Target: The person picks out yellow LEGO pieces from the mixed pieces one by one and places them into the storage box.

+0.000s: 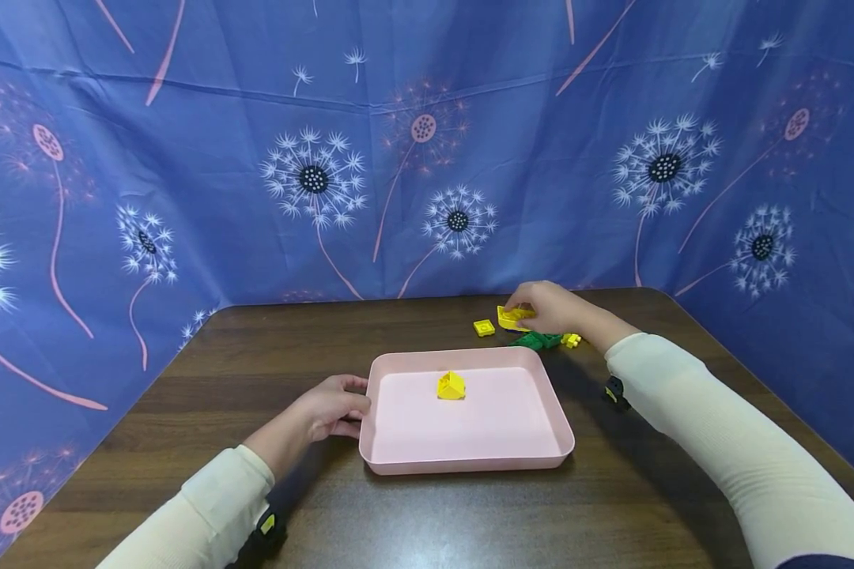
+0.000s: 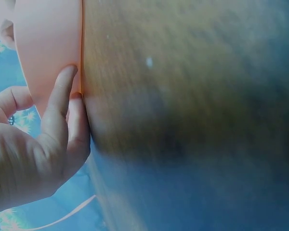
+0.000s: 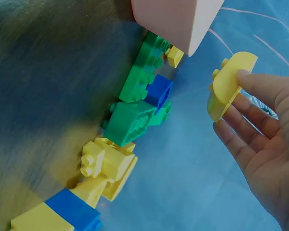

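My right hand [image 1: 551, 307] is beyond the tray's far right corner and pinches a yellow toy building brick [image 3: 229, 89] between thumb and fingers. That brick has a rounded side and studs, and in the right wrist view it is held above the table. With fairly straight fingers, my left hand [image 1: 333, 407] touches the outer left wall of a pink tray [image 1: 470, 465]. Inside the tray, toward its far side, sits a yellow brick [image 1: 451, 386] with a slanted shape.
Green bricks [image 3: 130, 122], a blue brick [image 3: 159, 91] and several yellow bricks [image 3: 111, 161] lie in a row past the tray's far right corner. A small yellow brick [image 1: 484, 327] lies left of them. Behind the wooden table [image 1: 292, 340] hangs a blue dandelion-print cloth [image 1: 541, 142].
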`<state>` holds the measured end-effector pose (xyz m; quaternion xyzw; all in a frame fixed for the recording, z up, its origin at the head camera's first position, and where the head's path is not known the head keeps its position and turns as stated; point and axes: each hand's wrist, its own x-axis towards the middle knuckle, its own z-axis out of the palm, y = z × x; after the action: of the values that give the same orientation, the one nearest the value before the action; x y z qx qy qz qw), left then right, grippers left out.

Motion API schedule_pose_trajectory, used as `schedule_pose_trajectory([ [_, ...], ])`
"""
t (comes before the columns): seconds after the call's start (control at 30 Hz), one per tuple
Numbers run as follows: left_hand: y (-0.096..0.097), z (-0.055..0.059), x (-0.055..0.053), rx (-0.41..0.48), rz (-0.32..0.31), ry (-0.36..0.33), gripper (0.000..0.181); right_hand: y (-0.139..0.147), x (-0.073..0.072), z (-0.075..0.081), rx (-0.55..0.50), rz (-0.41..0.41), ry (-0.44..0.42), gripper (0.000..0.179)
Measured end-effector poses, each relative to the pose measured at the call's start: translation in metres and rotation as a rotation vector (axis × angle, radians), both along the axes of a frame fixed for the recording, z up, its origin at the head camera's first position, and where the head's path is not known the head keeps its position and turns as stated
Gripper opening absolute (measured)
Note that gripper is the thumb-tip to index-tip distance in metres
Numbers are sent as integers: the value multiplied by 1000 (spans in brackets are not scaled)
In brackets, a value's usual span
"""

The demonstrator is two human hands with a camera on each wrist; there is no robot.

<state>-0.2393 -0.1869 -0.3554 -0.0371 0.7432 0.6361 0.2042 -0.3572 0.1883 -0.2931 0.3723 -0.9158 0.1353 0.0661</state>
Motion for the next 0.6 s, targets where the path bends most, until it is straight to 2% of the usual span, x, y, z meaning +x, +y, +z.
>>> schedule_pose_trajectory([
  [0.33, -1, -1, 1, -15, -2, 3, 64, -6, 20, 12, 48, 110, 14, 27],
  [0.6, 0, 1, 1, 7, -16, 14, 66, -20, 38, 23, 54, 235, 37, 27],
])
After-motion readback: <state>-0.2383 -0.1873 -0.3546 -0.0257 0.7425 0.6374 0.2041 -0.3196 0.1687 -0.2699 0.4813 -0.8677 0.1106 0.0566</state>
